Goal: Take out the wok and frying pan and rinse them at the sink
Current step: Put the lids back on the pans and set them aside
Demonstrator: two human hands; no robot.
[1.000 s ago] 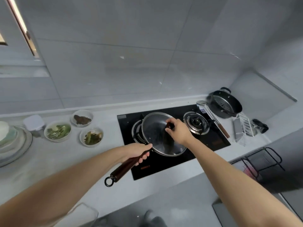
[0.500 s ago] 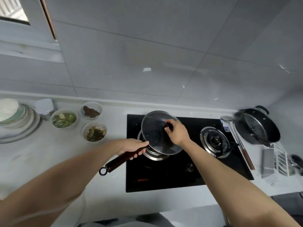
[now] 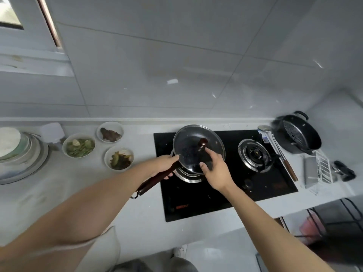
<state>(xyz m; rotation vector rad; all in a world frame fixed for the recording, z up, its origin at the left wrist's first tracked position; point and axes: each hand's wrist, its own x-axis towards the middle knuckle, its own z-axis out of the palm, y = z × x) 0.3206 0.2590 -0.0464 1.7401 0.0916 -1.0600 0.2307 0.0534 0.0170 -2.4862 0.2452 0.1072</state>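
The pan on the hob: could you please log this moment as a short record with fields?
pan: lidded pan, over the left burner of the hob
lid: glass lid on the pan, dark knob free
left hand: left hand grips the pan's wooden handle
right hand: right hand open, just below the knob
right burner: right burner bare
nearby: three bowls of food left of the hob; black pot at far right

— What stands behind the bench (image 3: 59, 193)?
— A wall (image 3: 176, 65) of large pale grey glossy tiles, catching soft light.
— Any window?
— A window (image 3: 9, 14), top left, with a brown frame edge and white sill.
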